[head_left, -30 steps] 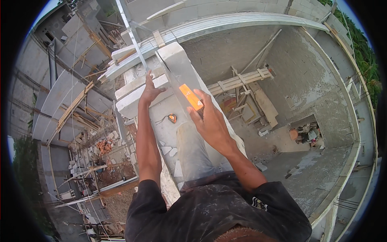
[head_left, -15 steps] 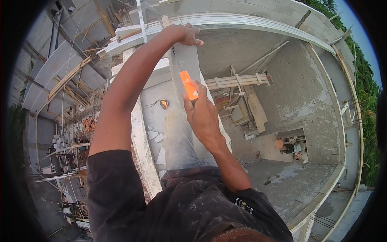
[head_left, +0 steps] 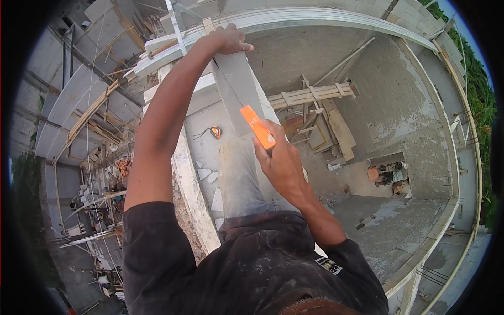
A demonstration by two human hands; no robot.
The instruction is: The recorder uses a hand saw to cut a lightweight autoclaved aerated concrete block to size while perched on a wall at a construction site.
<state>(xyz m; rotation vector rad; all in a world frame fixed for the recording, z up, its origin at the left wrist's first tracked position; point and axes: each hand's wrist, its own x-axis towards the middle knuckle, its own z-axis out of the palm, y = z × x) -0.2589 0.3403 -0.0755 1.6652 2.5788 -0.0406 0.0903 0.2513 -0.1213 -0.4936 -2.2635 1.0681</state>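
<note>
My right hand (head_left: 286,163) is closed round the orange handle of a handsaw (head_left: 257,127). The blade shows edge-on as a thin dark line along a light grey block (head_left: 237,86). At the block's far end, my left hand (head_left: 230,41) grips it, with the thumb out to the right; its other fingers are partly hidden. My knee, in dusty grey trousers (head_left: 239,176), rests at the block's near end. Left of the block, an orange and black tape measure (head_left: 215,132) lies on a pale, narrow surface with a dark strap beside it.
White broken pieces (head_left: 212,177) lie left of my leg. Long pale metal profiles (head_left: 315,16) cross beyond my left hand. To the right the wall drops into a deep room with a wooden scaffold (head_left: 315,95) and a person (head_left: 392,174) far below. Building debris lies below on the left.
The orange saw handle and my right hand have drawn back toward me and a little to the right. My left hand stays at the block's far end. The whole view has tilted slightly.
</note>
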